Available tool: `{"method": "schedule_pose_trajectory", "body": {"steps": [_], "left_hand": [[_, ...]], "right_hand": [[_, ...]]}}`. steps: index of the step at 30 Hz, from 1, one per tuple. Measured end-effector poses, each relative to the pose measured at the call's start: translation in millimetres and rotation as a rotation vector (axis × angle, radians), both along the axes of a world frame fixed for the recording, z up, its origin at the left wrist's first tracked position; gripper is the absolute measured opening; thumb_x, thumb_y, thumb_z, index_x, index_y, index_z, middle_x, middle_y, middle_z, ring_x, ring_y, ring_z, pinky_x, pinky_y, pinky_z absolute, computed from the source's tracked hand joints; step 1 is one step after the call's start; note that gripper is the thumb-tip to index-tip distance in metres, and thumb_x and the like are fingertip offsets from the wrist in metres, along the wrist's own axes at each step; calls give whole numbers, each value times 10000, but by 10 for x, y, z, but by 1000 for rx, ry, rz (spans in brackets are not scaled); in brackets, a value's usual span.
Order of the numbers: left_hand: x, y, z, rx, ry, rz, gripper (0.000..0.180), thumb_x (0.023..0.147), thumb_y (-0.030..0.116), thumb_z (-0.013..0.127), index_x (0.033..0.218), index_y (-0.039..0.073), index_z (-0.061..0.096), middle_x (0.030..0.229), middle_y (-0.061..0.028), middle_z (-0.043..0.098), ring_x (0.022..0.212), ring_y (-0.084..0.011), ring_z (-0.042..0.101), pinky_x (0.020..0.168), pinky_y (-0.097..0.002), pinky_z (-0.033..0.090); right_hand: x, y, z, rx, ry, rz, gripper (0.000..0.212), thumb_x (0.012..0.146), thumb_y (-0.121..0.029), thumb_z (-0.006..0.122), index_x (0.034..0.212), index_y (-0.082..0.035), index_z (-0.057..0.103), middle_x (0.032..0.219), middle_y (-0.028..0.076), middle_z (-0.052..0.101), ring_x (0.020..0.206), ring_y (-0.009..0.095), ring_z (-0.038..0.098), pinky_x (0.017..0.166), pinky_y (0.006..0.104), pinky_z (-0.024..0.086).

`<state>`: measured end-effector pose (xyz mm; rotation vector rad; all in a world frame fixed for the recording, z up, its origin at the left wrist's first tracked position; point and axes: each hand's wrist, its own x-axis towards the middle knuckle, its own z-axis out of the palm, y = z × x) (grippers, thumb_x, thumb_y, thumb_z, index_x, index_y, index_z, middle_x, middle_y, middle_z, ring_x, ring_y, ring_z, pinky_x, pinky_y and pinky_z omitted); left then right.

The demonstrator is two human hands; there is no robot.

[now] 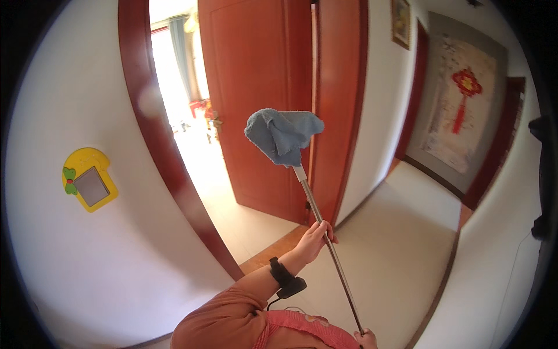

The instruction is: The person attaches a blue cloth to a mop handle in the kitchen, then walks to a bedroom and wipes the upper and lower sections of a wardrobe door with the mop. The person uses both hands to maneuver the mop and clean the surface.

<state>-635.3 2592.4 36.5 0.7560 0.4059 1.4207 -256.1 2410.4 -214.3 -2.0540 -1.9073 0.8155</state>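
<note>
A slim metal pole point(343, 273) slants upward in front of me, with a pale collar near its top. Over its upper end a blue-grey cloth point(282, 136) is draped in folds, hiding whatever head is beneath. My left hand point(314, 239) is closed round the middle of the pole. Lower down, at the picture's bottom edge, my right hand point(366, 338) grips the pole near its lower end; part of that hand is cut off. The cloth is raised in front of a red-brown door point(256, 70); whether it touches the door cannot be told.
The door stands ajar in a red-brown frame point(174, 157), with a bright room behind. On the left wall is a switch with a yellow surround point(93, 180). A tiled corridor point(401, 232) runs right toward a wall hanging with a red knot ornament point(467, 87).
</note>
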Motion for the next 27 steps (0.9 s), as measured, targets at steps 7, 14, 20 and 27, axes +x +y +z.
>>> {"method": "schedule_pose_trajectory", "body": {"steps": [7, 14, 20, 27], "left_hand": [[-560, 1182, -187, 48, -49, 259, 385, 991, 442, 356, 855, 95, 454, 697, -36, 420, 688, -203, 456, 681, -346, 417], [-1355, 2049, 58, 219, 1, 332, 483, 958, 544, 310, 764, 112, 405, 578, -38, 388, 623, -251, 506, 643, -347, 414], [-1841, 2084, 783, 150, 23, 568, 493, 961, 550, 260, 844, 108, 442, 588, -47, 418, 641, -265, 529, 673, -370, 435], [-2742, 2543, 1561, -22, 13, 1040, 390, 998, 451, 305, 869, 110, 442, 735, -49, 483, 714, -222, 525, 715, -355, 429]], "right_hand": [[-210, 2303, 303, -402, 456, 295, 306, 799, -304, 699, 792, -5, 638, 756, 75, 637, 721, 155, 601, 628, 318, 479], [-1314, 3864, 723, -499, 308, 429, 334, 831, -295, 688, 817, 38, 673, 642, 74, 648, 552, 155, 591, 571, 304, 475], [-1845, 4444, 1124, -317, 41, 759, 387, 839, -392, 666, 825, -6, 667, 677, 183, 637, 621, 267, 629, 607, 391, 487], [-2948, 5566, 1686, 32, 224, 844, 394, 816, -436, 667, 747, -51, 625, 696, 187, 609, 658, 366, 604, 589, 414, 475]]}}
